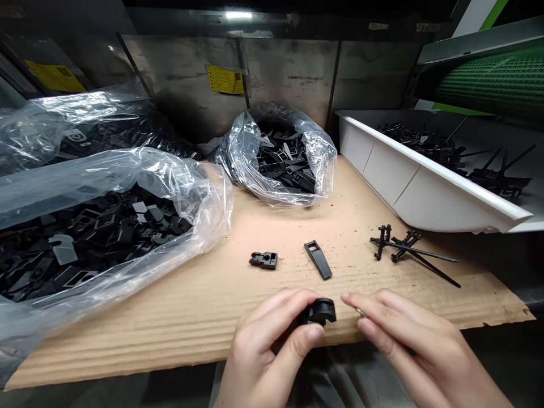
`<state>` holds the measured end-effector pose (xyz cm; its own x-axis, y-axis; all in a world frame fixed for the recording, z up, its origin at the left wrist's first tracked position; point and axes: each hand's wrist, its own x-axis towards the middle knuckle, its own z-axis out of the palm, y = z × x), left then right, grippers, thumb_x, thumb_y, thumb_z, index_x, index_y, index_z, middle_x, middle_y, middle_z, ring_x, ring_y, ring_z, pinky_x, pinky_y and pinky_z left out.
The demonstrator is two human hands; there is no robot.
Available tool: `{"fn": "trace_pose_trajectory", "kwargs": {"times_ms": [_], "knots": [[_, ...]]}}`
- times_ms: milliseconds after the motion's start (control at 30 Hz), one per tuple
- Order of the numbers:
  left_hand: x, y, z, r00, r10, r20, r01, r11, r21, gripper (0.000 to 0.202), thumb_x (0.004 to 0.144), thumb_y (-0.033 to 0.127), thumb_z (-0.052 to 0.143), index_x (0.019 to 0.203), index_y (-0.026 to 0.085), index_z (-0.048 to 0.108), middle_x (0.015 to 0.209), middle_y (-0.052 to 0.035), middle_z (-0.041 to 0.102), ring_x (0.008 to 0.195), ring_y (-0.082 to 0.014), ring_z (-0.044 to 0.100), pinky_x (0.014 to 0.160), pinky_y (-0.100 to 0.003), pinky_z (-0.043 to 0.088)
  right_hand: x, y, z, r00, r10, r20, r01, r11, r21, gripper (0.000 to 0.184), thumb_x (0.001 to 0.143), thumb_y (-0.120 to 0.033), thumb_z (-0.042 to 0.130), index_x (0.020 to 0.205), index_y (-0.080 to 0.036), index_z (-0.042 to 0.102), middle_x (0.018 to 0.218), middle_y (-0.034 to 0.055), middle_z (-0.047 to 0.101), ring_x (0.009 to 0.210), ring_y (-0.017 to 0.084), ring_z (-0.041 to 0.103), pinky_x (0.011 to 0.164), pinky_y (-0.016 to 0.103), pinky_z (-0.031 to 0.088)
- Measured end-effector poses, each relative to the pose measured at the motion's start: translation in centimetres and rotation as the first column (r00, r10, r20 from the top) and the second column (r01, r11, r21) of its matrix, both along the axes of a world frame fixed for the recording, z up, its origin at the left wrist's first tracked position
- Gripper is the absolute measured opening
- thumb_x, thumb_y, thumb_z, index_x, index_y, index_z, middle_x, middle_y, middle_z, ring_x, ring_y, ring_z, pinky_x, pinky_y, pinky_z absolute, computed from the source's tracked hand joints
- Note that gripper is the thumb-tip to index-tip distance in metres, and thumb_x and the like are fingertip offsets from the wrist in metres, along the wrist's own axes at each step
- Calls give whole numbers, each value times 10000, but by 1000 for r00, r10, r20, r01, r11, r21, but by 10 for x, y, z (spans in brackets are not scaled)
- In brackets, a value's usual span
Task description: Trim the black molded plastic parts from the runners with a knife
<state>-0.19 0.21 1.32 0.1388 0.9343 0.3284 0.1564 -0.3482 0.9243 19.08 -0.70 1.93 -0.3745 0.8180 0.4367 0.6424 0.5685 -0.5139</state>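
1. The left hand (267, 345) pinches a black plastic part (322, 310) between thumb and fingers, held near the front edge of the cardboard (140, 340), a little right of its middle.
2. The right hand (419, 334) has thumb and forefinger nearly pressed together on a small shiny piece (361, 312); most of it is hidden, so its shape is unclear. It is apart from the black part, just beside it.
3. For good control, the left grip should stay firm but off the part's open end, which faces the right hand.
4. The shiny piece looks easy to drop; a close pinch, kept over the cardboard rather than past its front edge, seems safest.
5. Wrists are best kept low and steady, clear of the loose block (263, 260), flat lever (318, 260) and stemmed pieces (414, 249) lying farther back, towards the right edge in the last case.
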Motion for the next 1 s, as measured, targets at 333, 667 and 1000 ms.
{"fn": "trace_pose_trajectory", "kwargs": {"times_ms": [333,667,1000], "knots": [[-6,1,-4,999,-48,-4,48,998,50,412,757,47,620,1008,373,648,975,125,679,894,-76,617,813,-83,442,-16,0,8,999,11,-42,-14,997,-78,236,854,-182,453,1006,-281,603,700,-32,583,623,95,598,549,149,473],[-5,3,2,988,-115,99,123,989,-80,398,761,47,626,951,393,675,851,136,711,753,-65,646,693,-72,468,-20,-2,-8,998,-33,-58,38,996,84,191,816,-96,509,980,-179,561,715,26,526,628,133,529,549,250,446],[-8,4,-3,979,-204,21,204,979,12,295,786,58,601,954,290,675,984,49,667,912,-123,625,817,-138,469,-17,-2,-3,980,-134,-149,141,989,43,196,853,-174,479,1008,-204,595,711,13,619,663,129,620,592,193,496]]}}
